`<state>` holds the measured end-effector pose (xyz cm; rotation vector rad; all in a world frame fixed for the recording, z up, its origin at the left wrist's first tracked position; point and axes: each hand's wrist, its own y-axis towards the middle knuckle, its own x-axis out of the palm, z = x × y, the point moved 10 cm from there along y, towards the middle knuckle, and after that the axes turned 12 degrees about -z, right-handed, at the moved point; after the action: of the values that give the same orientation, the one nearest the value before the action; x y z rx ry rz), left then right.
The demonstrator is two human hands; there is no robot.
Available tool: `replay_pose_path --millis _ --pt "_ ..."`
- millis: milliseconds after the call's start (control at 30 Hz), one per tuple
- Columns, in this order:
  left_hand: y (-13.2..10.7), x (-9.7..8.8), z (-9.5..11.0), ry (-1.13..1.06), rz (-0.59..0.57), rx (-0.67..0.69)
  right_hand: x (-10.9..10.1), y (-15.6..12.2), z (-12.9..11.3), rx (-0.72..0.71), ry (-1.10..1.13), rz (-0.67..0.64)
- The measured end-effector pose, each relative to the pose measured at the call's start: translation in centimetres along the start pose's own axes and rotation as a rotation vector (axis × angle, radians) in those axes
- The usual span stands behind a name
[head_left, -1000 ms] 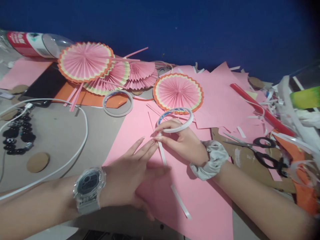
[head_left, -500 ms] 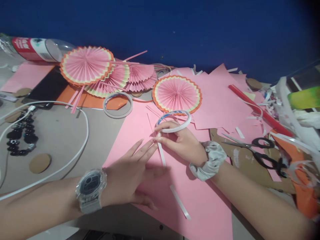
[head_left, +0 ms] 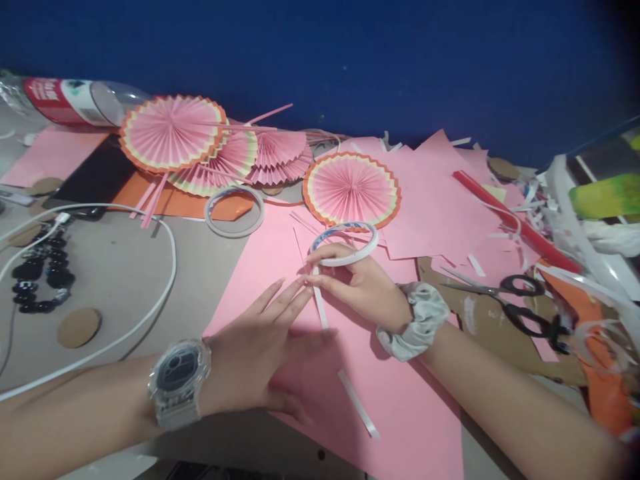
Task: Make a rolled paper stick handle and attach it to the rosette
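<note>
My right hand [head_left: 361, 285] is closed around a thin roll of double-sided tape [head_left: 345, 244], fingers hooked through its ring, holding it on a large pink paper sheet [head_left: 400, 400]. A white tape strip [head_left: 345, 373] runs from the roll toward me along the sheet. My left hand [head_left: 265, 353], with a clear watch on its wrist, lies flat with fingers spread, pressing the strip and sheet; its fingertips meet those of my right hand.
Pleated pink paper fans [head_left: 173, 133] and one more fan [head_left: 351, 189] lie at the back, with a second tape ring [head_left: 234, 211]. Scissors [head_left: 520, 303] rest on cardboard at right beside paper scraps. A white cable [head_left: 150, 313], black beads [head_left: 37, 277] and a bottle [head_left: 70, 101] sit left.
Almost nothing: both hands stay on the tape strip and the view shifts slightly. The tape roll has edged a little to the left.
</note>
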<state>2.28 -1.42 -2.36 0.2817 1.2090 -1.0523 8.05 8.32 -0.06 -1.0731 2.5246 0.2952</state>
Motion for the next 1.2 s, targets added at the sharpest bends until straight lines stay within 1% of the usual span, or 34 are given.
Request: replay_pose_path --millis 200,300,467,567,833,1100,1200 --pt "-0.54 -0.26 0.14 -0.030 0.118 -0.093 -0.01 0.05 -0.10 0.007 -0.019 0.001" --pt "-0.58 -0.21 0.21 -0.027 0.130 -0.097 0.02 0.07 -0.06 0.015 0.008 0.003" --pt "-0.71 -0.53 0.32 0.010 0.146 -0.067 0.08 0.03 0.28 0.044 0.011 -0.004" --pt "-0.77 -0.53 0.46 0.045 0.140 -0.053 0.07 0.07 0.38 0.056 -0.007 -0.012" --pt "-0.60 -0.19 0.38 0.084 0.118 -0.075 0.11 0.22 0.11 0.058 -0.018 -0.029" --pt "-0.82 -0.58 0.10 0.051 0.185 -0.107 0.01 0.16 0.19 0.050 -0.019 -0.022" --pt "-1.07 -0.91 0.32 0.094 0.213 -0.126 0.07 0.17 0.29 0.061 -0.029 -0.035"
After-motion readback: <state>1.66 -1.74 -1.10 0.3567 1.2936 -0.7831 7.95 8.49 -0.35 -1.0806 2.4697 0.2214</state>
